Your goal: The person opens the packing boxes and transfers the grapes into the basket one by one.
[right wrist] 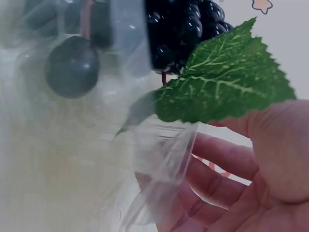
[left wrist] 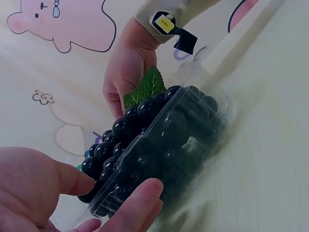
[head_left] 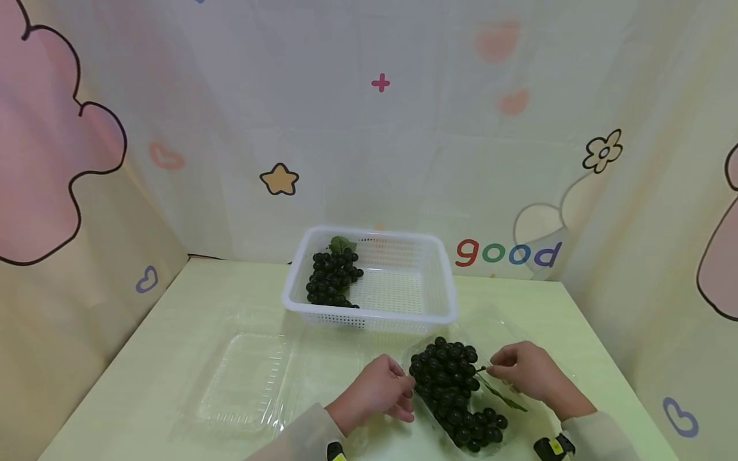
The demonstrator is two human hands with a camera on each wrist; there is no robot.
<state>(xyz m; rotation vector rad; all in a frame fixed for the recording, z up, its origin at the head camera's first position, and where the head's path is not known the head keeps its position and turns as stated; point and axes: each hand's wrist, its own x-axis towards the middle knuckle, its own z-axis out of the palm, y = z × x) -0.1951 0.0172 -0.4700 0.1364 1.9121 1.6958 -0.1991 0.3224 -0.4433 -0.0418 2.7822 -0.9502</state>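
Observation:
A bunch of dark grapes [head_left: 444, 378] lies in a clear plastic clamshell container [left wrist: 145, 150], with a few grapes reaching its near end. My left hand [head_left: 383, 390] is at the container's left side; its thumb touches a grape by the rim, while the straight fingers lie along the outer wall. At the right side, my right hand [head_left: 521, 371] pinches the bunch's stem [head_left: 482, 369] between thumb and forefinger. A green leaf [right wrist: 227, 77] hangs there and hides the fingertips in the right wrist view.
Behind the container stands a white perforated basket [head_left: 403, 314] holding another grape bunch [head_left: 331, 278] with a leaf. To the left, another clear plastic container [head_left: 242, 378] lies on the pale yellow table [head_left: 144, 358]. A printed curtain [head_left: 346, 128] hangs behind and at both sides.

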